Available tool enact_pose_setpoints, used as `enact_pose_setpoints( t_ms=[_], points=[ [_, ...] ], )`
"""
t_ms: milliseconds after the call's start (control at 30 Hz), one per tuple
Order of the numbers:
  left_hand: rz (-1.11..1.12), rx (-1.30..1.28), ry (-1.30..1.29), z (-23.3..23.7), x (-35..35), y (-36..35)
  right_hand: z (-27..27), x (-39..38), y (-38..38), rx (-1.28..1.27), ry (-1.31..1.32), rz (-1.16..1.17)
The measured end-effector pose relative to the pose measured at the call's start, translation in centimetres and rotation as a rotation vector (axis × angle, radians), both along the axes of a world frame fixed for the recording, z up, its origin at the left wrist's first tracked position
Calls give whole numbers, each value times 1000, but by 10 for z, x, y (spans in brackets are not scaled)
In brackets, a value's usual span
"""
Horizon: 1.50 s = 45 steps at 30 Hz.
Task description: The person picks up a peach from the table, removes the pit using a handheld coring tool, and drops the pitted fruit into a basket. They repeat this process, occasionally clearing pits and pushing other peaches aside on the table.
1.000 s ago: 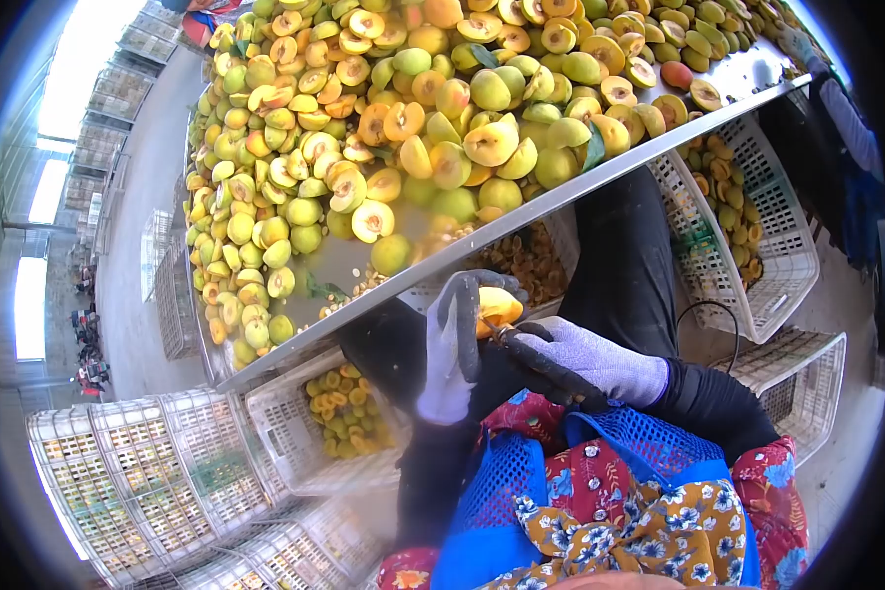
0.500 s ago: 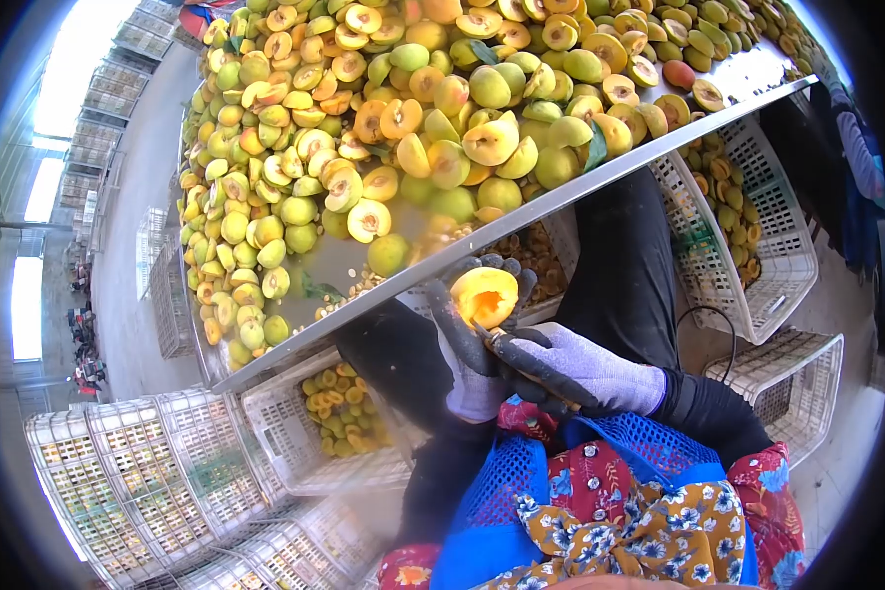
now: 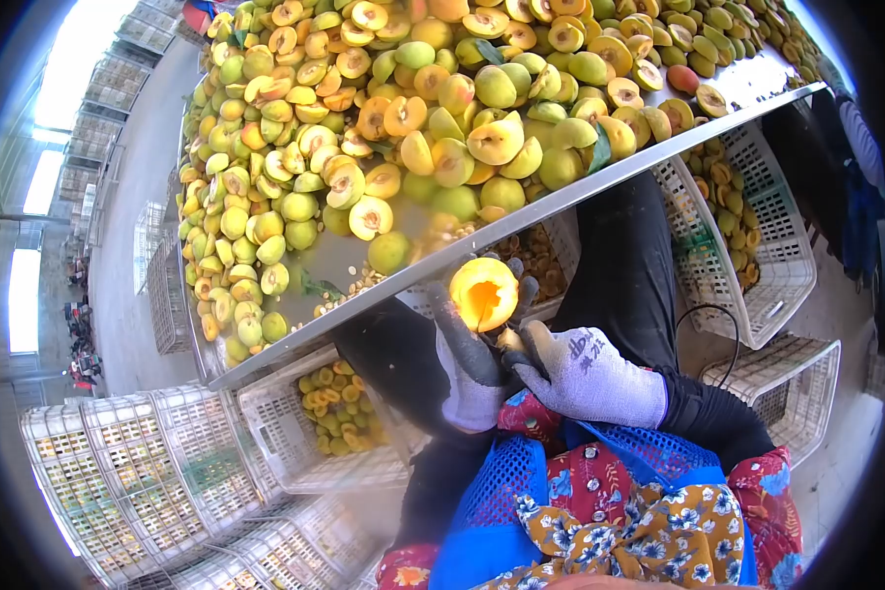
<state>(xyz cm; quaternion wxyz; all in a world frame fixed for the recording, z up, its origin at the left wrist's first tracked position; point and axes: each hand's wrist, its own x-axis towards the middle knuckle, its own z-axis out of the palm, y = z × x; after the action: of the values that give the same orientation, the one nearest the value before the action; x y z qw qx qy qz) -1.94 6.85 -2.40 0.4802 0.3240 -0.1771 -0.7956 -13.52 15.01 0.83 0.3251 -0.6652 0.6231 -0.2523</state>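
Note:
My left hand (image 3: 465, 356), in a grey glove with dark-coated fingers, holds a yellow peach half (image 3: 484, 294) just below the table's edge. The half's cut side faces up, with a deep orange hollow at its centre. My right hand (image 3: 580, 366), gloved the same way, is closed just below and right of the half. A small tan piece (image 3: 509, 339) shows at its fingertips; I cannot make out what it is. On the metal table (image 3: 339, 265) lies a large heap of halved peaches (image 3: 364, 118), green outside and yellow inside.
The table's raised metal rim (image 3: 521, 220) runs diagonally before me. Beneath it stand a crate of peach halves (image 3: 265, 433) at left and another crate (image 3: 693, 261) at right. Stacked white crates (image 3: 138, 472) fill the lower left. Another person's sleeve (image 3: 858, 138) shows at far right.
The peach half has turned so that its hollow faces me more. My right hand has rolled over, its glove back now showing, and its fingers have drawn below the half.

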Motion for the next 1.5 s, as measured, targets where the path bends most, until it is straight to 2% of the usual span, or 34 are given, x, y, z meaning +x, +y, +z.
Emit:
enact_pose_setpoints(
  t_ms=[167, 367, 467, 567, 633, 700, 900, 1033, 1133, 1233, 1267, 1300, 1367, 1467, 1500],
  points=[
    [19, 49, 88, 4, 3, 3, 10, 0, 2, -64, 197, 43],
    [-5, 71, 125, 2, 4, 4, 14, -10, 1, -145, 228, 73],
    [-18, -98, 42, 0, 5, 6, 11, -18, -1, -67, 19, 77],
    [41, 88, 146, 0, 3, 8, 40, -28, -18, 692, -774, -121],
    [8, 54, 231, -8, 5, 7, 4, -20, -6, 148, -479, -29],
    [5, 42, 266, -11, 6, 8, 7, -17, -1, -57, -31, 34],
    [-2, 26, 212, 2, 7, 12, 7, -13, 5, -324, 283, 73],
    [39, -21, 94, 9, 9, 23, 25, -21, 6, -305, 261, 162],
    [55, -52, 261, 22, 17, 30, 47, -29, 12, -358, 263, 273],
    [46, -165, 452, 62, 20, 45, 66, -38, 17, -470, 253, 390],
    [49, -235, 447, 73, 19, 50, 66, -36, 19, -593, 194, 353],
    [52, -306, 442, 83, 18, 56, 73, -38, 23, -594, 185, 389],
    [81, -270, 556, 99, 23, 71, 82, -50, 23, -669, 148, 560],
    [-314, 399, 665, 97, 70, 64, 98, -49, 23, -774, 159, 598],
    [-205, 236, 582, 108, 60, 69, 98, -51, 22, -812, 153, 635]
  ],
)
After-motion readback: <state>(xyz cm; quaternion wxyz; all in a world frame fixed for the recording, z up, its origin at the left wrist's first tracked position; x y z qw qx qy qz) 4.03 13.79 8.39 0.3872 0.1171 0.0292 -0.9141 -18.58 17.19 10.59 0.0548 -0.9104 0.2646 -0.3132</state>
